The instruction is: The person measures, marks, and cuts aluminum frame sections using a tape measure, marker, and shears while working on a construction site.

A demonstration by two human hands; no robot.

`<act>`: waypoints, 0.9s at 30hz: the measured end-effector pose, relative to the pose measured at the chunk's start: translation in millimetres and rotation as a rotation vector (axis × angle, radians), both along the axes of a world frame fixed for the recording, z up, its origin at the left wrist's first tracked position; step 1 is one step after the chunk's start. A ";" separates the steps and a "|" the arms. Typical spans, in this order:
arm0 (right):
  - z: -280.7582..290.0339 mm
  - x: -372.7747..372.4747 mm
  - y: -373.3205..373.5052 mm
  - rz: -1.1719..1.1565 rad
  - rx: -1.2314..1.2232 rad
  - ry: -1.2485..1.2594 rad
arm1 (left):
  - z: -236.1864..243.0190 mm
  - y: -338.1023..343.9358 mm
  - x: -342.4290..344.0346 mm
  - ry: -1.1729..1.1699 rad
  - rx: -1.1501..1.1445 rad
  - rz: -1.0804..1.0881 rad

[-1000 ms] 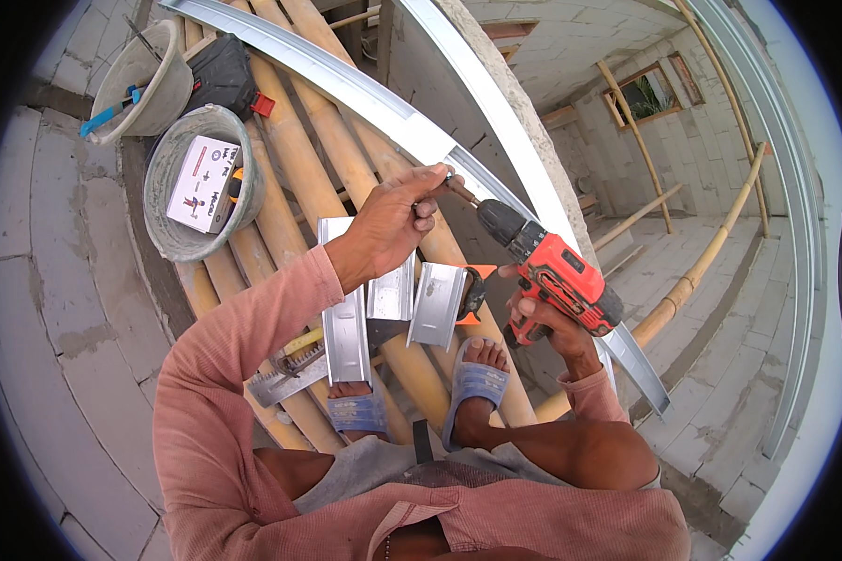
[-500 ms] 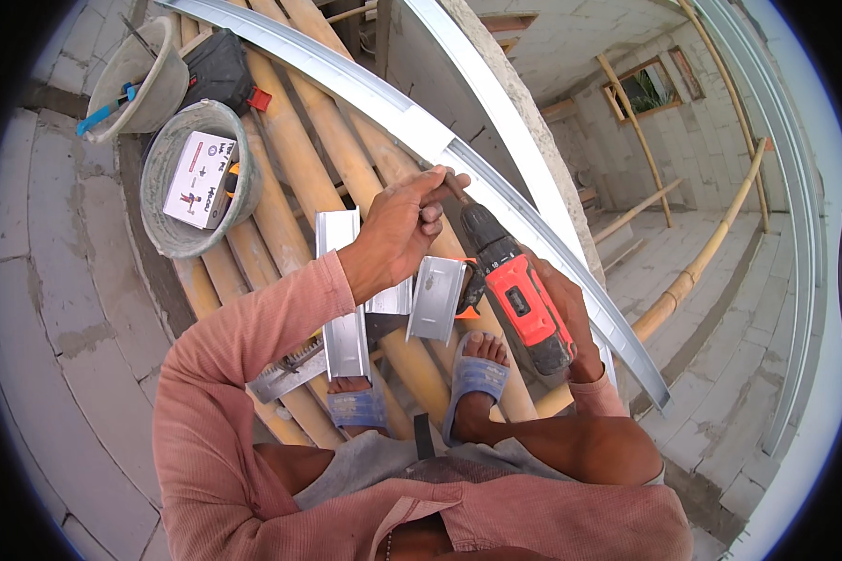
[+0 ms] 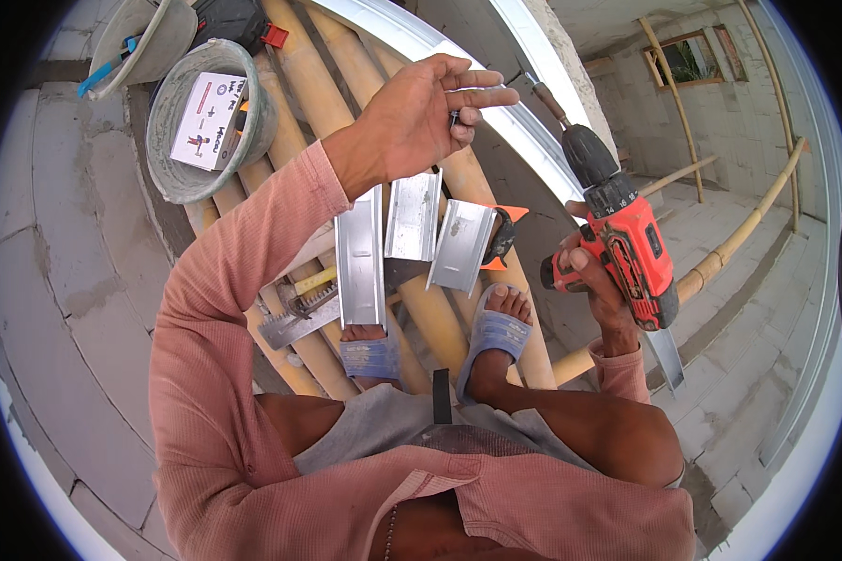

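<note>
My left hand [image 3: 421,122] is raised above the bamboo, index and middle fingers stretched out, lower fingers curled on a small dark screw [image 3: 456,118]. In my right hand [image 3: 597,285] is a red-black cordless drill [image 3: 636,252], its bit [image 3: 547,98] angled up toward a long steel channel [image 3: 398,26] at the platform's edge, just right of my left fingertips. Short channel offcuts [image 3: 359,262] lie below my left hand, beside an orange-handled tool [image 3: 503,213], a toothed blade [image 3: 290,327] and a yellow-handled tool [image 3: 313,279]. Whether the bit touches anything is unclear.
Bamboo poles [image 3: 327,70] form the platform under my sandaled feet. At upper left are a bucket [image 3: 164,178] holding a white box [image 3: 196,117], another bucket [image 3: 122,51] and a black case [image 3: 229,23]. Right, a lower block-walled room [image 3: 739,131] has bamboo props.
Both hands and the drill have moved up and to the right in view. My left hand has come away from the drill bit, its upper fingers straightening. The surroundings have shifted slightly in view.
</note>
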State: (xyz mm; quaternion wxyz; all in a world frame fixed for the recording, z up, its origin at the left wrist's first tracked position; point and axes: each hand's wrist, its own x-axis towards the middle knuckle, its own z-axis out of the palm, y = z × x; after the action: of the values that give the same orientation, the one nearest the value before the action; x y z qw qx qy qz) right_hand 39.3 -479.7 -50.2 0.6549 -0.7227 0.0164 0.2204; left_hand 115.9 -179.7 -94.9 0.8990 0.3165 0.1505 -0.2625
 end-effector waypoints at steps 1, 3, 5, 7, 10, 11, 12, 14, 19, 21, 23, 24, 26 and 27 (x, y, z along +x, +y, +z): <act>-3.4 1.5 -2.8 -0.016 -0.011 -0.033 | -1.7 7.4 6.0 0.020 0.019 0.031; 1.5 -1.9 1.4 -0.027 -0.031 0.001 | -8.2 29.2 -3.2 0.038 0.030 0.089; -3.2 -6.7 -2.3 -0.023 -0.034 0.021 | -8.2 53.5 -16.2 0.139 0.225 0.180; -9.3 -9.7 -19.9 -0.077 -0.108 -0.013 | 2.0 78.1 -17.4 0.102 0.209 0.155; -0.1 -9.9 -34.6 -0.085 -0.108 0.020 | 23.0 119.3 -13.8 -0.210 0.383 0.180; -0.2 -7.9 -35.2 -0.087 -0.109 0.015 | 29.8 134.5 -14.7 -0.259 0.540 0.254; -14.5 -9.8 -30.7 -0.082 -0.057 0.031 | 33.5 166.9 -25.7 -0.315 0.738 0.228; -14.9 -8.3 -30.4 -0.092 -0.058 0.027 | 22.4 213.2 -38.3 -0.319 1.270 0.221; -10.1 0.0 -27.9 -0.024 -0.070 -0.004 | -27.7 291.9 -79.6 -0.282 1.969 0.116; -11.6 -1.7 -23.0 -0.007 -0.071 -0.001 | -34.0 305.1 -100.1 -0.254 2.122 0.141; -8.2 -5.2 -17.1 -0.059 -0.117 0.032 | -28.7 297.5 -98.3 -0.215 2.250 0.105; -7.5 -4.9 -41.2 -0.050 -0.055 0.037 | -45.0 290.4 -81.6 -0.314 2.236 0.158; 3.8 -8.5 -41.9 -0.084 -0.133 0.013 | -42.7 275.0 -67.5 -0.248 2.084 0.161; -5.9 -13.0 -38.7 -0.102 -0.137 0.040 | -26.3 274.2 -74.4 -0.175 2.035 0.113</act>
State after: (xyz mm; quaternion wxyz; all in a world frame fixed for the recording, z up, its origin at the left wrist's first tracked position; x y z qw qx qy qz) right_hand 26.4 -518.3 -56.1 0.6137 -0.7596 0.0812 0.1995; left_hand 41.4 94.5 -121.2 0.2231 0.9403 0.2507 0.0563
